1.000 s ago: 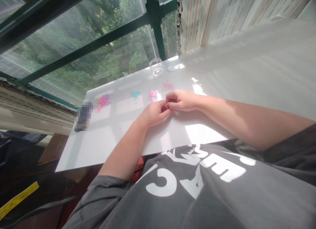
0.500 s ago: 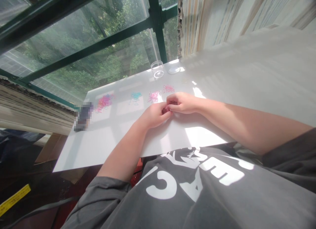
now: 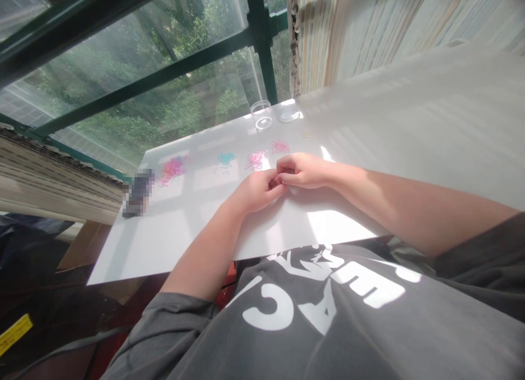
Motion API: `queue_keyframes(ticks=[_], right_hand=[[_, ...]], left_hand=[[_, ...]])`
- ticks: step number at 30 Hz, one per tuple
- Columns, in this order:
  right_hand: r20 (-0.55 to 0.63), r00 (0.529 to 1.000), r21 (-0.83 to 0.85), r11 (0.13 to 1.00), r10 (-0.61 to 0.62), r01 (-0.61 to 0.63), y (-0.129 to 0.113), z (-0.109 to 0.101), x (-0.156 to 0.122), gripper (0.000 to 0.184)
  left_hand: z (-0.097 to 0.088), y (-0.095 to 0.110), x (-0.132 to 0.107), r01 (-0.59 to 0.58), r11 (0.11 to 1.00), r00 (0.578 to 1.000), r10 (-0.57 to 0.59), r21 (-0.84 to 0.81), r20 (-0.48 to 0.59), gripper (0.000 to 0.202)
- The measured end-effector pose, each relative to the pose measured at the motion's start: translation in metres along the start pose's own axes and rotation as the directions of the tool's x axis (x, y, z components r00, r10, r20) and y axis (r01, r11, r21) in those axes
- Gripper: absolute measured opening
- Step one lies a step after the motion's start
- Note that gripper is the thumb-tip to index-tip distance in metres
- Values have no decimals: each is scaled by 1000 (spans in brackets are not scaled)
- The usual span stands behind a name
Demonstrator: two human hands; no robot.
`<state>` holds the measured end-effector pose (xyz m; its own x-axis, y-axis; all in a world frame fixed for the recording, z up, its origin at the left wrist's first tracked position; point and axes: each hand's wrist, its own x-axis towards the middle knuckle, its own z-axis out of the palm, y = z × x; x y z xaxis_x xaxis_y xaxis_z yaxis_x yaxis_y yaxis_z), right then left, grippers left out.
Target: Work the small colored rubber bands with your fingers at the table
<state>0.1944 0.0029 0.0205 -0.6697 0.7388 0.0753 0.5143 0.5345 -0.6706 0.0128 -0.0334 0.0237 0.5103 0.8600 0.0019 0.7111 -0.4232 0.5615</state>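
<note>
My left hand [image 3: 262,191] and my right hand [image 3: 302,170] meet fingertip to fingertip just above the white table [image 3: 197,221]. Both are closed in a pinch. Whatever sits between them is too small and too hidden by the fingers to name; a hint of pink shows there. Just beyond the hands lie two loose heaps of thin pink loops like tiny rubber bands, one pink heap [image 3: 255,160] and a smaller pink heap [image 3: 280,146]. Farther left are a teal heap [image 3: 226,159] and a larger mixed pink, purple and orange heap [image 3: 174,169].
A clear round jar [image 3: 261,116] stands at the table's window-side edge, beside a clear disc like a lid [image 3: 289,114]. A blurred-out dark object [image 3: 139,193] lies at the left edge. Striped curtains [image 3: 369,35] hang at the right of the green-framed window [image 3: 197,60].
Both hands stay in the same place and pinch. The curtain at the right has shifted a little, and the yellow strip at the lower left has slid toward the picture's edge.
</note>
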Motion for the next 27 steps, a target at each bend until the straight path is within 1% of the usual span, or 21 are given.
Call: queue_keyframes(ticks=[16,27], right_hand=[[-4,1000,-2,1000,16,-16,-1,0,0,13],[-3,1000,-7,1000,18,-18,-1,1,0,10]], left_hand=[[0,0,0,2,1000,1000,-2,5,9,23],[0,0,0,1,1000,1000,-1,3,6,23]])
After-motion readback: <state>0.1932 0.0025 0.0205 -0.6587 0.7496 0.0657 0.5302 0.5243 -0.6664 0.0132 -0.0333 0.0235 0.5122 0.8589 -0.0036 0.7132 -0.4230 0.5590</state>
